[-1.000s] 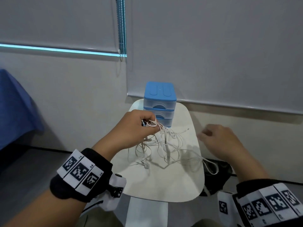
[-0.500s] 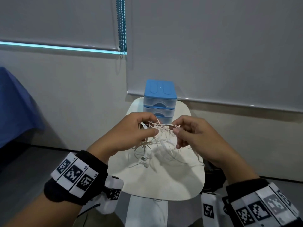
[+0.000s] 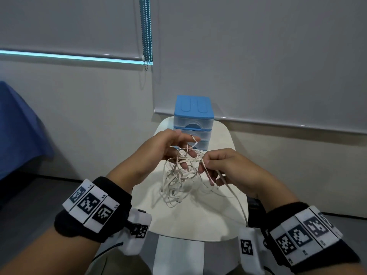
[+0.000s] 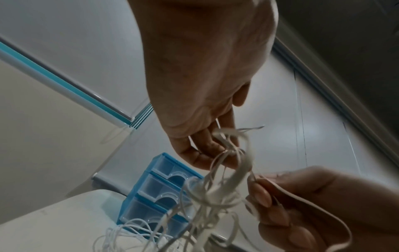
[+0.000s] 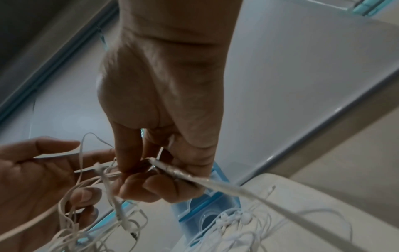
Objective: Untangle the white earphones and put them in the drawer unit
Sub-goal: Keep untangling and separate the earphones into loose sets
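The white earphones (image 3: 176, 181) are a tangled bunch of cords hanging above the white table (image 3: 198, 221), lower loops touching it. My left hand (image 3: 186, 149) holds the top of the tangle, cords looped through its loosely curled, spread fingers (image 4: 207, 148). My right hand (image 3: 204, 165) pinches one strand at the tangle's right side between thumb and forefinger. In the right wrist view the metal plug (image 5: 172, 172) lies across the right fingers. One cord (image 3: 238, 205) trails from it over the table's right edge. The blue drawer unit (image 3: 193, 110) stands behind, drawers closed.
The small table stands against a wall with a grey roller blind (image 3: 258, 56) and a bead chain (image 3: 146, 32). A blue cloth (image 3: 17, 126) is at far left. Grey floor lies on both sides of the table.
My right hand came in from the right and took a strand of the tangle. My left hand's fingers have spread apart, and the tangle now hangs a little higher.
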{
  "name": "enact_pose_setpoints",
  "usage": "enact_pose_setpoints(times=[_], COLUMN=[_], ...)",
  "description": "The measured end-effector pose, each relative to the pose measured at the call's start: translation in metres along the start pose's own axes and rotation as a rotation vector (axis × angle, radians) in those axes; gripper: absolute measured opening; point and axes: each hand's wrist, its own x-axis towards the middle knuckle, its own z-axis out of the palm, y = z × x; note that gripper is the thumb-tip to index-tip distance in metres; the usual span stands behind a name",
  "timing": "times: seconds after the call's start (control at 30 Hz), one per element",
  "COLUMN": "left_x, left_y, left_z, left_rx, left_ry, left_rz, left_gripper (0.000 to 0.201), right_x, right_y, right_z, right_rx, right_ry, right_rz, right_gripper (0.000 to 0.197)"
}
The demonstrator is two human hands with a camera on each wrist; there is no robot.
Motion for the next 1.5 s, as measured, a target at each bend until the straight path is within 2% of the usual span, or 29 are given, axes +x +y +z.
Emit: enact_pose_setpoints(times=[0.17, 0.3, 0.53, 0.63, 0.93, 1.07, 1.27, 1.33, 1.37, 1.43, 1.47, 1.5], left_x=[0.001, 0.0, 0.003, 0.004, 0.006, 0.008, 0.013, 0.015, 0.016, 0.017, 0.018, 0.018], left_y=[0.002, 0.001, -0.001, -0.001, 0.0, -0.001, -0.006, -0.005, -0.005, -0.001, 0.001, 0.003], left_z=[0.002, -0.003, -0.008, -0.008, -0.008, -0.008, -0.009, -0.009, -0.008, -0.005, -0.004, -0.003], left_rx=[0.084, 0.18, 0.212, 0.22, 0.333, 0.375, 0.563, 0.634, 0.667, 0.734, 0.767, 0.801], left_ry=[0.018, -0.013, -0.026, -0.012, -0.079, -0.089, -0.07, -0.049, -0.047, -0.055, -0.063, -0.073], left_rz=[-0.011, -0.023, 0.02, 0.012, -0.003, -0.013, 0.02, 0.018, 0.017, 0.028, 0.041, 0.054], left_gripper=[0.043, 0.054, 0.036, 0.034, 0.044, 0.041, 0.032, 0.034, 0.035, 0.037, 0.037, 0.036], right_x=[0.003, 0.007, 0.01, 0.011, 0.013, 0.012, 0.011, 0.014, 0.016, 0.02, 0.021, 0.021], right_y=[-0.003, -0.002, -0.003, -0.003, -0.004, -0.001, -0.002, 0.0, 0.0, -0.003, -0.006, -0.009], right_z=[0.008, 0.009, 0.013, 0.013, 0.013, 0.013, 0.011, 0.011, 0.011, 0.01, 0.01, 0.011], right_rx=[0.086, 0.131, 0.113, 0.129, 0.222, 0.293, 0.342, 0.273, 0.24, 0.194, 0.173, 0.151], right_ry=[-0.132, -0.056, 0.034, 0.074, 0.054, 0.043, 0.02, 0.113, 0.216, 0.491, 0.585, 0.616], right_rz=[-0.006, -0.015, 0.013, 0.014, 0.058, 0.068, 0.112, 0.116, 0.08, -0.074, -0.168, -0.251], right_gripper=[0.027, 0.025, 0.02, 0.024, 0.024, 0.026, 0.02, 0.017, 0.019, 0.025, 0.026, 0.024])
